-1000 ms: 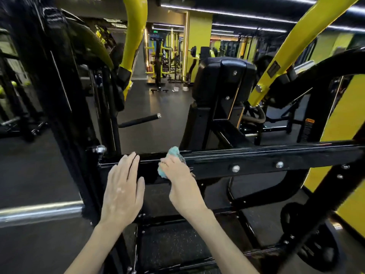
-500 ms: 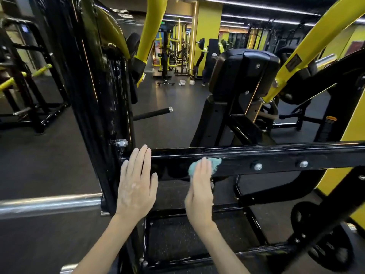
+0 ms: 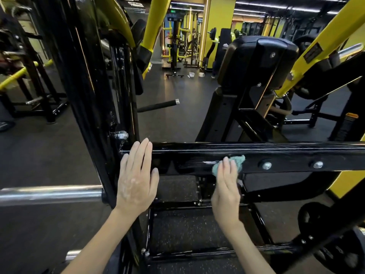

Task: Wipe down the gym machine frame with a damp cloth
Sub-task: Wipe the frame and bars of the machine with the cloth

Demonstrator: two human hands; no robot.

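Teal cloth [image 3: 238, 161] pressed to black crossbar [image 3: 197, 155] by flat-fingered right hand [image 3: 226, 192]; left hand [image 3: 136, 182] rests flat, fingers straight.

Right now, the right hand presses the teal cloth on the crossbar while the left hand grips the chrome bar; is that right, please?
Not quite: the head view shows the left hand resting flat on the crossbar, not the chrome bar.

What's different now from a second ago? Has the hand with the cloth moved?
The right hand slid the teal cloth rightward along the black crossbar, away from the left hand and closer to the two bolts, dropping from its top edge to its front face. The left hand stayed flat on the crossbar's left end.
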